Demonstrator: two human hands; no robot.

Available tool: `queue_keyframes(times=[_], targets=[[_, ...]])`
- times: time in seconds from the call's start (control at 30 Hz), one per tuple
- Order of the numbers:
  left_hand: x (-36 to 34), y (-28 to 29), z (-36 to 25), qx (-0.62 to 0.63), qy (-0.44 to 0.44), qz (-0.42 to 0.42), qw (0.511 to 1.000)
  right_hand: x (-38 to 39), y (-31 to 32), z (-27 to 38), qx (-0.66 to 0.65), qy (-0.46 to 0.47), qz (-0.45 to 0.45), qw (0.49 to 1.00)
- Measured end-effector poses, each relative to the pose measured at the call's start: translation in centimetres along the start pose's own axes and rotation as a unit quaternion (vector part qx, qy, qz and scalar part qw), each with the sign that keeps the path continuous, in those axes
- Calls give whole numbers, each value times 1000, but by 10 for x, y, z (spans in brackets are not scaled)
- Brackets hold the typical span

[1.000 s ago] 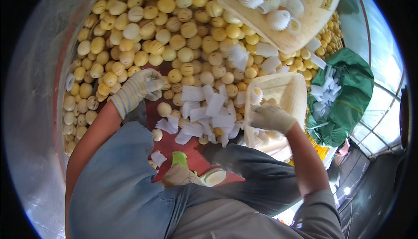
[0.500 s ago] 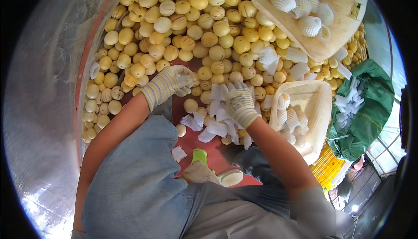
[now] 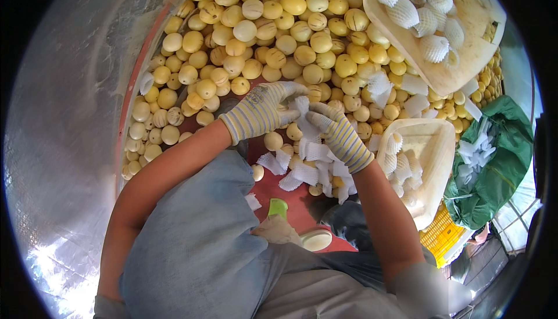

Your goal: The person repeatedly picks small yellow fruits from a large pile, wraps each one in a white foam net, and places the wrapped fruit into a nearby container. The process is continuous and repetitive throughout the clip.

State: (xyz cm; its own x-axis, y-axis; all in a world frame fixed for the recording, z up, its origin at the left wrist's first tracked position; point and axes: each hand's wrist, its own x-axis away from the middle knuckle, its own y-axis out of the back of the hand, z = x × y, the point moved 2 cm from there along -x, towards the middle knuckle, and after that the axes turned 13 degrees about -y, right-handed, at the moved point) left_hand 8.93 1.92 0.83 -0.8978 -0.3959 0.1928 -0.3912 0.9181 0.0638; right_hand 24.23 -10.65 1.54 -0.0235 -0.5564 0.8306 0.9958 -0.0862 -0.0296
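Observation:
My left hand [image 3: 264,110], in a white, yellow and grey striped knit glove, is curled with its fingertips against a white foam net sleeve [image 3: 303,113]. Whatever else lies inside those fingers is hidden. From the other side my right hand [image 3: 339,133], gloved alike, pinches the sleeve between thumb and fingers. Just below the hands, more flat foam net sleeves [image 3: 305,172] lie among loose fruits. A heap of round yellow fruits [image 3: 290,22], several with dark streaks, spreads out beyond both hands.
A cream tub [image 3: 444,156] with net-wrapped fruits stands right of my right hand. Another larger tub [image 3: 465,66] of wrapped fruits rests on the heap. A green sack [image 3: 494,168] of foam sleeves and a yellow crate [image 3: 439,232] are at the right. A red-edged sheet wall [image 3: 139,72] bounds the left.
My hands have come together, with a foam sleeve now raised between them; the right hand has lifted it off the pile. The whole view has shifted slightly.

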Motion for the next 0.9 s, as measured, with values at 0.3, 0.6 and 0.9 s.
queue_keyframes(times=[0.3,0.6,0.9], targets=[[13,0,18,122,84,-13,989,-14,-34,-38,-65,101,-67,990],[36,-4,37,457,116,22,882,-23,-59,-30,-256,39,23,966],[29,5,72,247,226,-145,931,-54,8,-25,269,25,-388,881]])
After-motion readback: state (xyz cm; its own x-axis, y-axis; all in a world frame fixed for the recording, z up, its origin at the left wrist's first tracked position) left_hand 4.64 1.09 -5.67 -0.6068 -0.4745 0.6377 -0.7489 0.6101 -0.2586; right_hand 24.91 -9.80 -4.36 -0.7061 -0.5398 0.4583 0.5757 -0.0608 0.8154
